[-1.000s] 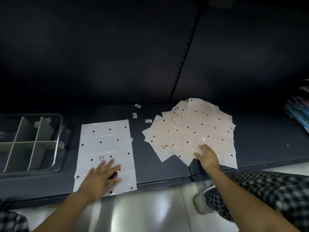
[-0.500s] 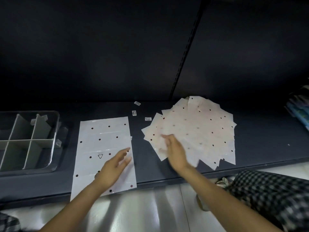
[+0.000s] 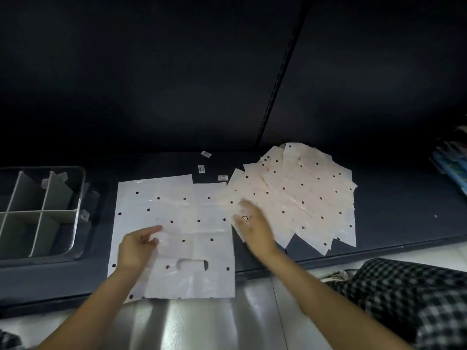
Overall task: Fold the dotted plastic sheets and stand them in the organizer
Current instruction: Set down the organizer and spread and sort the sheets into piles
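Note:
A dotted plastic sheet (image 3: 151, 198) lies flat on the dark shelf. A second dotted sheet (image 3: 202, 248) with a handle cut-out lies across it, its near edge hanging over the shelf front. My left hand (image 3: 137, 248) pinches this top sheet at its left edge. My right hand (image 3: 252, 231) is blurred at the sheet's right edge, over the near corner of the fanned stack of dotted sheets (image 3: 308, 193). The clear organizer (image 3: 81, 188) with white dividers stands at the left, and no sheets show in it.
Three small labels (image 3: 201, 169) lie on the shelf (image 3: 404, 210) behind the sheets. Blue packs (image 3: 452, 170) sit at the far right. A slotted upright (image 3: 280, 79) splits the dark back wall. My checked-trousered knee (image 3: 404, 299) is over the glossy floor below the shelf.
My right hand swept left from the stack, and a second sheet now lies across the first. My left hand lifted off the flat sheet and took the new sheet's left edge.

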The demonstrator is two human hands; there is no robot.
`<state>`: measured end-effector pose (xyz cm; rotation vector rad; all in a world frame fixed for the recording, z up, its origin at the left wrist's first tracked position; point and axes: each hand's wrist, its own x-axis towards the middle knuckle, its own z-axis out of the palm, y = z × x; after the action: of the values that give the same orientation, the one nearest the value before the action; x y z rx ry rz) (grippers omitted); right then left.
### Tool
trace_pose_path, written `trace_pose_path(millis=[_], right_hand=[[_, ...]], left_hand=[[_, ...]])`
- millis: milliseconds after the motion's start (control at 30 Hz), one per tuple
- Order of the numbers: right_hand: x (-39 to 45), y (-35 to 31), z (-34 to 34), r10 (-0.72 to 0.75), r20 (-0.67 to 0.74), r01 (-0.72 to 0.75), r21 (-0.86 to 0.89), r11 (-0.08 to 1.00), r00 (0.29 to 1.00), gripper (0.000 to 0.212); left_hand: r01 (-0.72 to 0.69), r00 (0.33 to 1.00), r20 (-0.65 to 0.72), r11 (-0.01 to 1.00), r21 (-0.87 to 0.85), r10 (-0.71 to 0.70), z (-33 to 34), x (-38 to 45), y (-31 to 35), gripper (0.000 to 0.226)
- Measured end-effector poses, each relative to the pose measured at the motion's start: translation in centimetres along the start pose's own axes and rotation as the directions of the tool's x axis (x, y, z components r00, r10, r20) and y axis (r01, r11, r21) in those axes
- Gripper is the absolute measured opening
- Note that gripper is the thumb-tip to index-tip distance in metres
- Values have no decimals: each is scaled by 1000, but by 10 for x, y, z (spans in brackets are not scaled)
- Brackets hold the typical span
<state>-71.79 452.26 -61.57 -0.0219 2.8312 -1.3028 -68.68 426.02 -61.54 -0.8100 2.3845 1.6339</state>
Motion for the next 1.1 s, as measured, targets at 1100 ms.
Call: trace_pose_path(millis=[1100], right_hand=[[-7,2,-6,-161,84,168,-79,983,983,30]], left_hand=[[-217,931,299,976,-8,209,5,-27,15,30]])
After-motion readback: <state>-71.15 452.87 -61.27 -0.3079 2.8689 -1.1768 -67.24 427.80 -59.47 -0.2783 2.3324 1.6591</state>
